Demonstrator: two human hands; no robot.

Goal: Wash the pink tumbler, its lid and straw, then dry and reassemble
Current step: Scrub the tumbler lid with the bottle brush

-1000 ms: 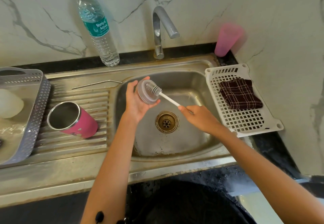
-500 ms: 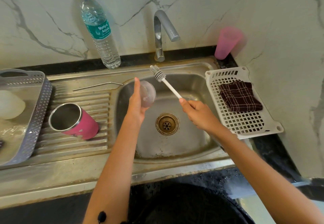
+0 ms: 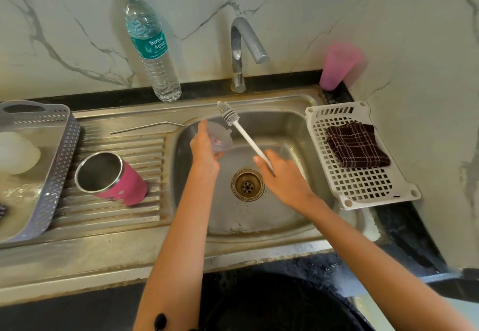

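My left hand (image 3: 204, 154) grips the clear tumbler lid (image 3: 221, 139) over the steel sink basin (image 3: 285, 128). My right hand (image 3: 282, 175) holds a white bottle brush (image 3: 233, 119) by its handle, bristle head raised just beyond the lid, not touching it. The pink tumbler (image 3: 111, 179) lies on its side on the ribbed drainboard, open mouth toward me. A bent metal straw (image 3: 147, 127) rests on the drainboard near the basin's back left corner.
A water bottle (image 3: 150, 45) stands left of the tap (image 3: 243, 53), a pink cup (image 3: 338, 65) in the right corner. A white rack (image 3: 363, 190) with a dark checked cloth (image 3: 356, 145) sits right of the basin. A grey basket (image 3: 57, 164) is at far left.
The brush came out of the lid and rose toward the back of the basin. My left hand turned the lid and moved it slightly back.
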